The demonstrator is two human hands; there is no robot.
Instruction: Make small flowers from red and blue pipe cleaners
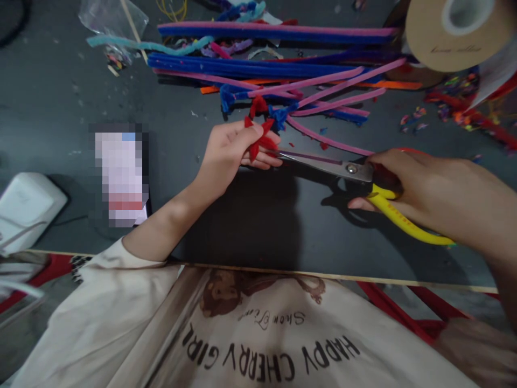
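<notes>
My left hand (238,143) pinches a red fuzzy star-shaped flower (258,137) between thumb and fingers, over the middle of the table. In my right hand (428,188) is a pair of scissors (331,164) with yellow handles. The scissor tips reach the lower right edge of the red flower beside my left fingertips; whether they touch it I cannot tell. Just beyond my left hand lie blue twisted pieces (281,114) and pink pipe cleaners (339,102).
Blue and pink pipe cleaners (250,66) lie bundled at the back. A ribbon spool (428,37) stands at the back right, near colourful scraps (452,102). On the left are a blurred-out phone (121,172), a white box-like device (30,210) and a plastic bag (109,21).
</notes>
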